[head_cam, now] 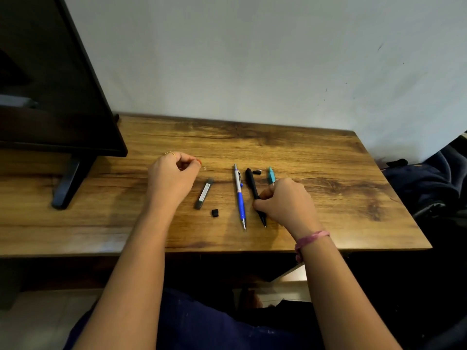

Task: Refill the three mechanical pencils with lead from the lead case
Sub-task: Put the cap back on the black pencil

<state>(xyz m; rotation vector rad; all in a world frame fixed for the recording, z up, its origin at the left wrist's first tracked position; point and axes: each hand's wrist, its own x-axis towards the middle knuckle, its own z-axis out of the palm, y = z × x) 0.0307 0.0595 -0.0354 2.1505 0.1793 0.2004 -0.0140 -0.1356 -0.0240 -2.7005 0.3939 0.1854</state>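
The black pencil (253, 190) lies lengthwise on the wooden tabletop (316, 173), tip toward the person, and the right hand (288, 202) has its fingers (260, 203) curled round the lower barrel, gripping it. A small black cap (257, 172) lies just beside the pencil's far end, apparently its own end cap, which would leave the barrel open for loading. To its left lies the blue and silver pencil (239, 195), and to its right the teal pencil (271, 175), partly hidden behind the right hand. Further left is the lead case (204, 193), with another small black cap (215, 212) near its lower end, likely the case's lid. The left hand (171, 178) hovers beyond the case with thumb and forefinger pinched together; a lead between them would be too thin to make out, so I cannot tell what they hold. To do this step well, I would lift the black pencil with its open end up, hold it steady, and bring the pinched fingers directly over the opening, feeding the lead straight down without bending it, since lead snaps under side pressure. A dark monitor (50, 84) stands on the left.
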